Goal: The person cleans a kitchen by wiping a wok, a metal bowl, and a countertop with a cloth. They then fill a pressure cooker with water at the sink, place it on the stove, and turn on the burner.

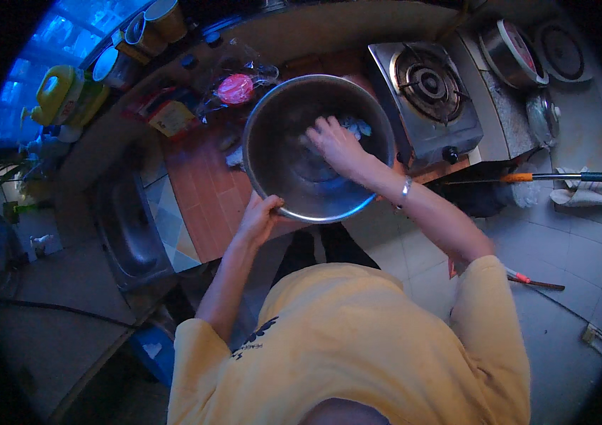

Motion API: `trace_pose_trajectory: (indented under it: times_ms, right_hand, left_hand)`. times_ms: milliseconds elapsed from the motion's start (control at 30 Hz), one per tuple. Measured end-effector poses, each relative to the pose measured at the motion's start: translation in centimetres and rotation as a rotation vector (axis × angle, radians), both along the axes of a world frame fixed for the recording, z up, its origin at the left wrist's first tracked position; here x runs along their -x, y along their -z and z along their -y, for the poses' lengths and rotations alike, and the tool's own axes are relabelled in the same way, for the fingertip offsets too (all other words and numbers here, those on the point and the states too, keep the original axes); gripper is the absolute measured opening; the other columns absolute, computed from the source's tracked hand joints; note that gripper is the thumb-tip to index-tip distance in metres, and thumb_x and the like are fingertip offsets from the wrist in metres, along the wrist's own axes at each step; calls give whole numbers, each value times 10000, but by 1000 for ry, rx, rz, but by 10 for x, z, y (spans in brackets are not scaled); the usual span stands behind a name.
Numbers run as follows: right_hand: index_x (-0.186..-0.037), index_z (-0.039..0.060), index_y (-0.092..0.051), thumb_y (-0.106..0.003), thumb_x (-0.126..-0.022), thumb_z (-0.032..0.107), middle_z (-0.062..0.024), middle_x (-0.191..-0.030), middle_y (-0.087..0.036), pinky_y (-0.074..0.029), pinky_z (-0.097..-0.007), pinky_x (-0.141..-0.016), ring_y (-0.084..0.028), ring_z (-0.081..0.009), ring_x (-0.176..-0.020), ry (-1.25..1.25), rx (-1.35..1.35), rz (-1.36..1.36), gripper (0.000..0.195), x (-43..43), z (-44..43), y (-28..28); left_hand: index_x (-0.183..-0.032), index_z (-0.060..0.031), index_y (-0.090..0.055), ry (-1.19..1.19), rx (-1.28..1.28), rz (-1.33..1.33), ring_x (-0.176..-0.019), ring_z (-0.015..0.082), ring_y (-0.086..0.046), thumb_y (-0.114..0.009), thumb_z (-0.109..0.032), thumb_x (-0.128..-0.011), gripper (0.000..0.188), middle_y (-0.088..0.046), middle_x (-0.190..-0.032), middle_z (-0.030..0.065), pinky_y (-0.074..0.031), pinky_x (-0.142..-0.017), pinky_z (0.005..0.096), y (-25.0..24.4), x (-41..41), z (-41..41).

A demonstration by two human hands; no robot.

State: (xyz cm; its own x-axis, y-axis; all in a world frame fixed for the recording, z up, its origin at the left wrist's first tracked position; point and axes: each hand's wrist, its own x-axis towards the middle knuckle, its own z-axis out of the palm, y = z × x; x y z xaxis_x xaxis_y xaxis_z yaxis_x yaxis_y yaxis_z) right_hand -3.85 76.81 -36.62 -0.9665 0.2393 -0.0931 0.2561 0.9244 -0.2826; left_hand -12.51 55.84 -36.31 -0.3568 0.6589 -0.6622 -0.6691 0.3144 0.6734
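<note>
A large metal basin (301, 196) is tilted in front of me at the counter's edge. My left hand (264, 212) grips its near left rim, with the thumb over the edge. Inside the basin is my right hand (332, 141), fingers bent and somewhat blurred; whether they hold anything cannot be told. A crumpled whitish-blue thing (358, 127) lies in the basin beyond that hand, perhaps a cloth or plastic. A bracelet circles my right wrist.
A gas stove (428, 101) stands right of the basin, with a lidded pot (513, 53) farther right. At left are a metal sink (131, 234) and a yellow jug (64, 95). A red item in clear plastic (235, 88) lies behind the brown tiled counter (210, 196).
</note>
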Motion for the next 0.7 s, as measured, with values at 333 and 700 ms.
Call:
trace_pose_trajectory:
  times_ms: [333,700]
  right_hand:
    - [-1042,78,-598,-594,-748,-25,-151,-1115,-498,-440,-396,-874,-531,-344,-1009,-193,781,-181,311,-11,57,-3]
    - [-929,95,-594,-582,-730,86,-104,-910,-529,-474,-400,-754,-549,-297,-912,193,-255,-388,200,9,-57,-26]
  left_hand:
    - [-1286,-54,-301,-78,-148,110,-944,239,-615,-507,-26,-862,473,-512,-1156,148,-578,-691,353,15,-7,2]
    - [-1350,-127,-181,53,-28,-50,-954,264,-616,-469,-17,-838,598,-440,-1248,158,-577,-703,379,-5,-24,5]
